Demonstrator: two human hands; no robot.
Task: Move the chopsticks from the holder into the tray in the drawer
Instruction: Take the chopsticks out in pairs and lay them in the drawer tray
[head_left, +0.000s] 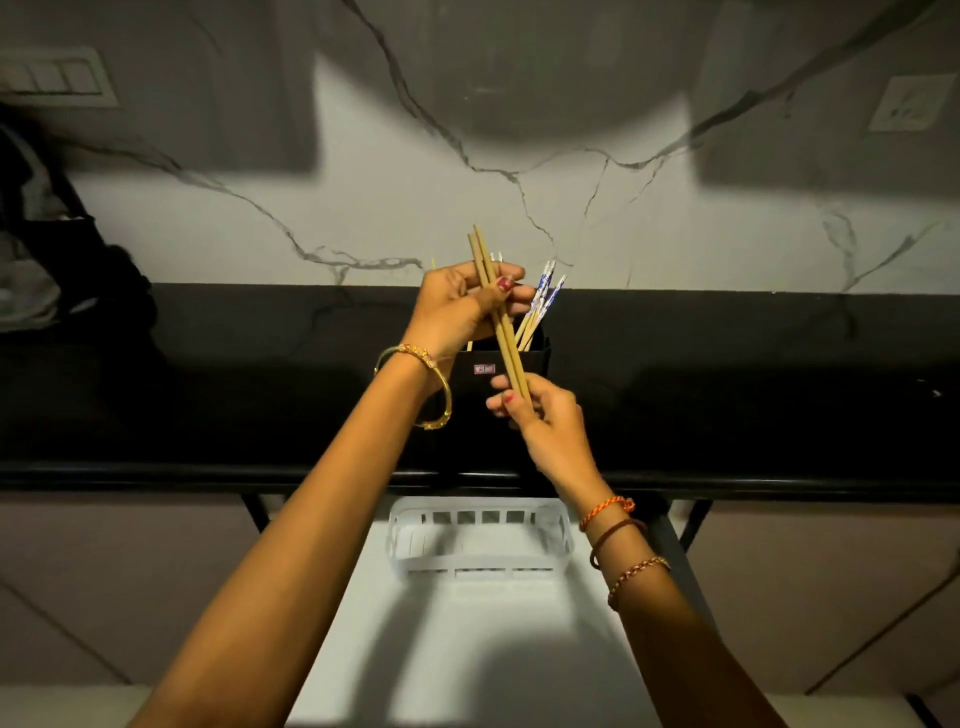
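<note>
Head view
Worktop: black worktop below a white marble wall with dark veins.
Drawer: open white drawer with a white slotted tray at the back.
Holder: black holder on the worktop – more sticks with blue-and-white tops stand in it.
Label: small red tag, too blurry to read.
Chopsticks: two plain tan chopsticks, lifted above the holder.
Left hand: fingers closed around the upper part.
Right hand: fingers pinch the lower ends.

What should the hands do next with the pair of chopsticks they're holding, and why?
Probably lower the plain chopsticks toward the white tray. Both the left hand and right hand grip them above the black holder, and the tray in the open drawer looks empty.
</note>
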